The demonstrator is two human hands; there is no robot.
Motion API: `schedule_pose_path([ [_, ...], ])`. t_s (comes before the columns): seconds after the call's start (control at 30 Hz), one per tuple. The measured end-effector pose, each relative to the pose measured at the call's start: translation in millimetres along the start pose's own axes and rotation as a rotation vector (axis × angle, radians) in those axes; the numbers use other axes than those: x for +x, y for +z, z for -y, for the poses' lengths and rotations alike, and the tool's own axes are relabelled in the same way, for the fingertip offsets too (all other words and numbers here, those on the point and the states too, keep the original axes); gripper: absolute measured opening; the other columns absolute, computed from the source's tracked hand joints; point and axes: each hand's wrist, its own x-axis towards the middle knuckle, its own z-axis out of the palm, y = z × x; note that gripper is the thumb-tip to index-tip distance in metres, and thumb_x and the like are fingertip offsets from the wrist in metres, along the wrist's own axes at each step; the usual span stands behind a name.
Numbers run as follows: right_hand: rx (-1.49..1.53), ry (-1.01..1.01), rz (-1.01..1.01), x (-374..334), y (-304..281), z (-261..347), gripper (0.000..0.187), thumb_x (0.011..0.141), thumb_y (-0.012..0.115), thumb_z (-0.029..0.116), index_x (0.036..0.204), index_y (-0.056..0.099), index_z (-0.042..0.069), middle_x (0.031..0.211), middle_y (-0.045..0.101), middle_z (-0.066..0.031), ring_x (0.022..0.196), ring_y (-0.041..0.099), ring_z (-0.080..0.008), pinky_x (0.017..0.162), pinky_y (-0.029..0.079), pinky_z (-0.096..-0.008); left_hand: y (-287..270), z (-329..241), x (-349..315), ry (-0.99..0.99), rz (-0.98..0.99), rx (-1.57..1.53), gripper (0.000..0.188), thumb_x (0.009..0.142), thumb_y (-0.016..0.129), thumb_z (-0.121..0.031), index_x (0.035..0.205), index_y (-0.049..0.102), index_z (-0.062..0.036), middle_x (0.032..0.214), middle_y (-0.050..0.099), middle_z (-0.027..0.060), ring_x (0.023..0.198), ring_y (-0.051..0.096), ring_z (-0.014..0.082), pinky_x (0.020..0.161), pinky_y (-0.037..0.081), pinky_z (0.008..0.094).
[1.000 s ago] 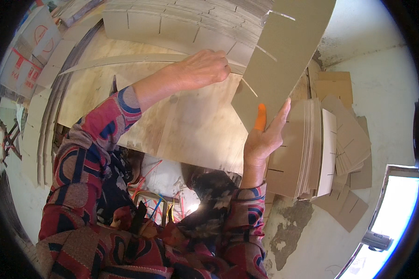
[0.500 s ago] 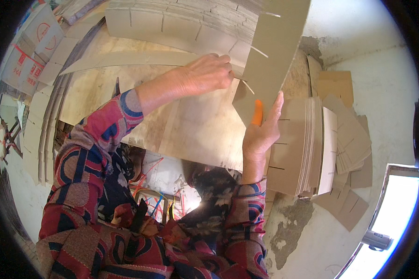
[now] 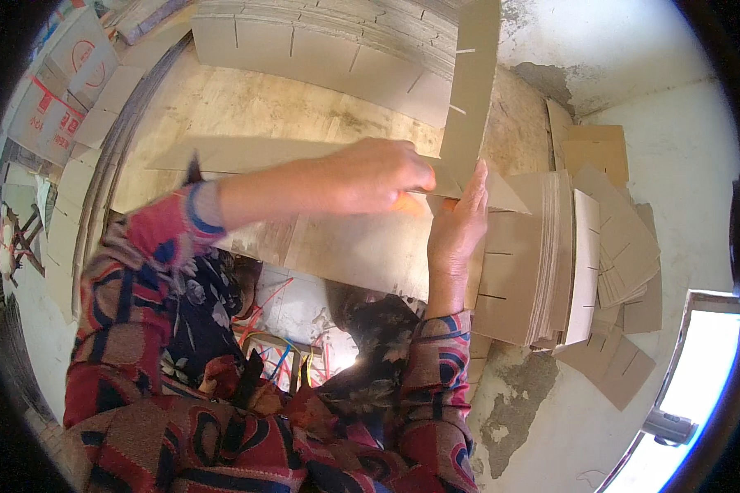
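Observation:
In my right hand (image 3: 459, 230) is a slotted cardboard strip (image 3: 473, 90), standing up and reaching to the top of the view; its slots show as light cuts on the left edge. My left hand (image 3: 382, 177) is closed on a second, long cardboard strip (image 3: 238, 154), which runs leftward behind my forearm. Where the two hands meet, the strips cross, and a pointed cardboard end (image 3: 508, 195) sticks out to the right. Whether the slots are fully engaged is hidden by my fingers. Orange covering shows at the thumbs.
A wooden board (image 3: 329, 238) lies under my hands. Slotted cardboard stacks stand at the back (image 3: 304, 53) and right (image 3: 518, 263). Loose cardboard pieces (image 3: 621, 255) lean farther right. A printed carton (image 3: 53, 115) stands at left. Coloured cords (image 3: 279, 353) lie below between my legs.
My left hand has moved slightly right and down, closer to my right hand. The upright strip has turned more edge-on, and the long strip now crosses it, its end showing beyond.

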Motion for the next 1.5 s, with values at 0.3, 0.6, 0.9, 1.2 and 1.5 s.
schedule_pose_path([
  [0.3,0.081,-0.007,-0.045,-2,0,13,0.082,0.078,0.058,-0.008,0.147,0.018,0.013,0.114,0.056,-0.0174,0.092,0.061,-0.0362,0.071,0.054,-0.0403,-79,88,40,-0.417,0.153,0.702,0.045,0.072,0.076,-0.022,0.104,0.053,0.0009,0.099,0.057,0.0117,0.104,0.051,0.0256,0.084,0.043,0.0383],
  [0.6,0.233,0.112,-0.026,-1,-5,21,0.066,0.080,0.050,-0.011,0.141,0.032,0.004,0.135,0.046,-0.0212,0.120,0.052,-0.0328,0.095,0.045,-0.0365,-10,185,56,-0.290,-0.127,0.819,0.034,0.072,0.069,-0.008,0.101,0.052,-0.0036,0.099,0.056,0.0097,0.105,0.050,0.0264,0.087,0.040,0.0386],
  [0.9,0.173,-0.020,-0.110,2,-4,21,0.073,0.077,0.055,-0.013,0.143,0.030,0.007,0.129,0.050,-0.0187,0.112,0.055,-0.0313,0.089,0.048,-0.0355,-23,170,50,-0.217,-0.206,0.640,0.009,0.074,0.061,-0.009,0.081,0.056,-0.0062,0.080,0.058,0.0082,0.086,0.057,0.0247,0.072,0.049,0.0376],
  [1.2,0.128,-0.105,-0.090,0,-5,17,0.086,0.073,0.054,-0.017,0.147,0.022,0.013,0.111,0.057,-0.0160,0.092,0.062,-0.0298,0.071,0.055,-0.0340,-25,123,43,0.098,-0.269,0.581,0.006,0.073,0.058,-0.005,0.077,0.054,-0.0057,0.073,0.056,0.0070,0.080,0.057,0.0244,0.065,0.051,0.0366],
  [1.5,0.087,0.117,0.082,-5,-5,13,0.072,0.077,0.048,-0.014,0.143,0.034,0.011,0.109,0.060,-0.0182,0.094,0.062,-0.0327,0.076,0.052,-0.0388,-31,55,40,0.131,-0.222,0.317,0.012,0.071,0.067,-0.006,0.081,0.059,-0.0055,0.074,0.059,0.0109,0.074,0.059,0.0297,0.061,0.046,0.0414],
])
